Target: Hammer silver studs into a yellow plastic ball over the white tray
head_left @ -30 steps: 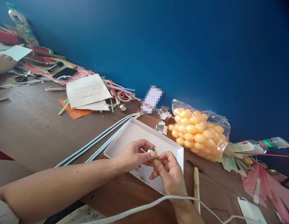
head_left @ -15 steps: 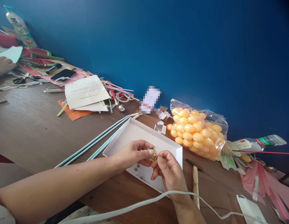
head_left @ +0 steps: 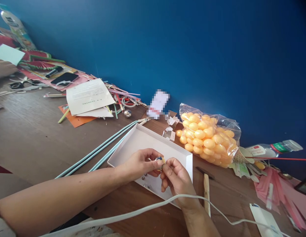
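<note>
My left hand (head_left: 143, 163) is closed around a small round silver-and-yellow ornament (head_left: 159, 159), gripped between thumb and fingers. Against the ornament's right edge, my right hand (head_left: 176, 177) has its thumb and forefinger pinched together; whatever lies between them is too small to make out. Both hands are over a shallow white box tray (head_left: 172, 148). A few small metal pieces (head_left: 144, 178) lie in the tray just below the hands. A white cable (head_left: 133, 214) runs across in front of my right wrist.
Behind the tray lies a clear bag of orange plastic balls (head_left: 199, 134). Pale blue cords (head_left: 98, 148) stretch along its left side. A hammer (head_left: 206, 194) is at right. Farther left are papers (head_left: 90, 95), a phone (head_left: 64, 79) and another person's hand (head_left: 3, 69).
My right finger and thumb have shifted slightly up and left, closer against the ornament in my left hand. The whole view has drifted a little. The other person's pale paper has moved.
</note>
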`<state>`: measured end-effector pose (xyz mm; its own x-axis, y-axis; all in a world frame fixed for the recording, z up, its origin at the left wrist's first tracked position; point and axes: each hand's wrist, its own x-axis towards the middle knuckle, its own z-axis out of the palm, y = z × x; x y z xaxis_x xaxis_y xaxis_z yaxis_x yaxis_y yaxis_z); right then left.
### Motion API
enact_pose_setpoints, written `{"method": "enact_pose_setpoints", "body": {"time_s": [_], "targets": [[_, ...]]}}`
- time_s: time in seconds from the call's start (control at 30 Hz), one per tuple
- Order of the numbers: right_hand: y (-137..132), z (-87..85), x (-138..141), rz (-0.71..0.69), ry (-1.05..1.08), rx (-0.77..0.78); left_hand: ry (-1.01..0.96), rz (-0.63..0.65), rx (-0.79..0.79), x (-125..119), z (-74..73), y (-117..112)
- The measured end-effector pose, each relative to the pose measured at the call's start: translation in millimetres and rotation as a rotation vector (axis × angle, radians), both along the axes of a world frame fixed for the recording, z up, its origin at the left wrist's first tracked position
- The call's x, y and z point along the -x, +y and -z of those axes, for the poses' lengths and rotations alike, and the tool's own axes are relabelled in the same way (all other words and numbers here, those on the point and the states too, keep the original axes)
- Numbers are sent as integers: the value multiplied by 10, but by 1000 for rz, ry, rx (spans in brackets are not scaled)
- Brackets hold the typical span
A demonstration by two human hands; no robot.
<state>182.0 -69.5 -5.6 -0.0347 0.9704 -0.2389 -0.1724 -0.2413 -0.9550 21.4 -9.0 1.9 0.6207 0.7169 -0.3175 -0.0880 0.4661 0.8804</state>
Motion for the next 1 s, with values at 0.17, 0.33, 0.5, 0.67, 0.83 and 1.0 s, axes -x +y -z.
{"method": "enact_pose_setpoints", "body": {"time_s": [0.17,0.33,0.5,0.67,0.83,1.0], "targets": [[-8,-2,14,21,58,-40,-49,28,29,24,19,23],[-19,18,0,11,49,-62,-89,29,64,38,45,33],[-27,-6,-11,25,-32,-68,-95,44,52,33,28,34],[-14,-6,-10,7,-85,-76,-45,48,26,19,35,47],[-9,-2,-21,-6,-115,-89,10,24,13,12,31,58],[-27,-29,-40,-16,-139,-80,40,45,8,17,4,66]]}}
